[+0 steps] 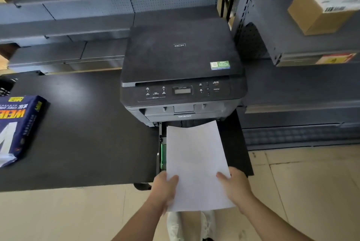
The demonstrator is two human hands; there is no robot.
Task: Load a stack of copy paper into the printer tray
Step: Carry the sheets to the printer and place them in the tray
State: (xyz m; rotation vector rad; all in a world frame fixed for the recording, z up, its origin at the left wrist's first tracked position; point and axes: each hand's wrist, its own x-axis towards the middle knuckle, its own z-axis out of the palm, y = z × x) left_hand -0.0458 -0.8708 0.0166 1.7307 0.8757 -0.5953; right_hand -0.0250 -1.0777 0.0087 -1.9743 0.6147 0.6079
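Observation:
A stack of white copy paper [195,161] is held over the pulled-out printer tray [161,155], its far edge reaching the printer's front opening. My left hand [164,188] grips the stack's near left edge, thumb on top. My right hand [234,186] grips the near right edge the same way. The black printer [181,69] stands on a black table [83,133], with its tray sticking out over the table's front edge. The tray's green side guide shows left of the paper; the rest of the tray lies hidden under the sheets.
An opened blue ream wrapper [16,126] with paper in it lies at the table's left. Grey metal shelving [78,17] rises behind and to the right, holding a cardboard box [323,7]. Beige floor tiles [302,182] lie below; white shoes show under the paper.

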